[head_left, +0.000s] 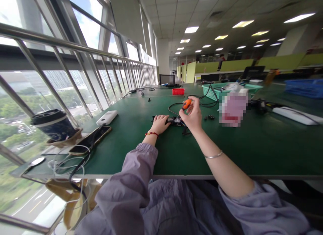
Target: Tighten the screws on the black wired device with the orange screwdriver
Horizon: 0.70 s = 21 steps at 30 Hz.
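Observation:
On the green table (227,154) lies a small dark device (178,122) with a black cable running from it; its exact kind I cannot make out. My left hand (160,124) rests over the device's left end, fingers closed down on it. In my right hand (193,117) is a screwdriver (187,104) with an orange and black handle, pinched between thumb and fingers. Its shaft slants down to the left onto the device. A few small black parts (211,117) lie to the right of my right hand.
A red box (178,91) and a teal basket (229,90) stand farther back. To the right are a blurred pink packet (233,108) and a white bar (295,114). On the left sit a lidded cup (54,125), a phone (91,140), a white power bank (107,118) and loose cables.

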### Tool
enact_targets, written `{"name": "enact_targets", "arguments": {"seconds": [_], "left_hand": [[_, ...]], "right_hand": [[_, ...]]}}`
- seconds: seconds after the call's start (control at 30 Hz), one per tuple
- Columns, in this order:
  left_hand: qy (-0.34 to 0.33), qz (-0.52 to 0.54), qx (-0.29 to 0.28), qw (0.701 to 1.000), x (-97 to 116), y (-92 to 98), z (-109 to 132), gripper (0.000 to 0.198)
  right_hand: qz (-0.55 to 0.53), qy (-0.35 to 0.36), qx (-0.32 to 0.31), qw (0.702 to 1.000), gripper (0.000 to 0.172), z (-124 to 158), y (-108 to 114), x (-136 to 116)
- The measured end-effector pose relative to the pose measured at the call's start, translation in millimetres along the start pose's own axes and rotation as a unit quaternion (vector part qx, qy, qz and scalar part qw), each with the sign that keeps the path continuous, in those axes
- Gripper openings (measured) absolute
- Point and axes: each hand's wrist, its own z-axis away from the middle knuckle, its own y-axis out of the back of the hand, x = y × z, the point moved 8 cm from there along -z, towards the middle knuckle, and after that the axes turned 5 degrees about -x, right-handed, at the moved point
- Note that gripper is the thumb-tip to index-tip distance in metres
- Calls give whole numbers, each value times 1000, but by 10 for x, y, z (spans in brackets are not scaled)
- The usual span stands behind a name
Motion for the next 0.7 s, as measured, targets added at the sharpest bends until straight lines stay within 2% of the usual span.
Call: {"name": "enact_targets", "arguments": {"seconds": [0.07,0.17,0.27,0.3,0.43,0.5,0.63,0.7], "left_hand": [[11,6,5,1000,-23,3,7,44],[22,15,3,1000,-15,18,8,45],[23,20,6,1000,1,20,8,44],[23,21,7,999,3,16,8,43],[24,25,11,999,-2,9,10,42],[24,29,10,999,-2,11,11,42],[27,41,7,999,-10,9,6,41],[29,44,6,999,-17,3,1,41]], "right_hand": [[17,-11,7,1000,55,4,11,16],[50,-41,2,998,34,11,15,64],[41,-23,-9,999,24,16,-13,46],[30,-6,-10,999,28,17,-25,24],[-11,44,12,999,60,18,-7,-45],[2,31,27,999,62,17,29,-34],[48,-14,19,999,34,24,53,2],[46,-20,4,999,29,26,28,12]]}}
